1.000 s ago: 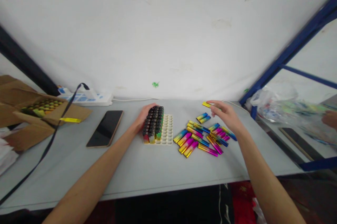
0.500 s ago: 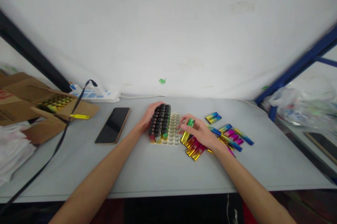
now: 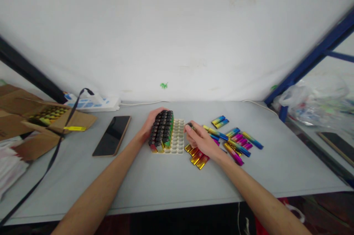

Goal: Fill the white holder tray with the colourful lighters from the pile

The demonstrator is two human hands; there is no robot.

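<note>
A pale tray [image 3: 177, 137] of round-cornered slots lies on the grey table. Several upright lighters [image 3: 162, 129] with black tops fill its left rows, while its right-hand slots are bare. My left hand [image 3: 151, 122] is wrapped round the far left side of the standing lighters. Just right of the tray, my right hand [image 3: 197, 137] is closed on a lighter [image 3: 189, 125], of which only the dark top shows between the fingers. Loose shiny lighters [image 3: 238, 144] in gold, pink and blue lie under and beyond my right hand.
A black phone [image 3: 112, 135] lies left of my left hand. At the far left are an open cardboard box [image 3: 74, 119] holding more lighters, a dark strap [image 3: 59, 150] and a white power strip [image 3: 106, 104]. Plastic bags [image 3: 309, 98] and another phone [image 3: 337, 146] are at the right.
My right hand has turned the green and gold lighter upright and closed round it. My left hand stays against the lighters in the tray. The whole view has shifted slightly.
</note>
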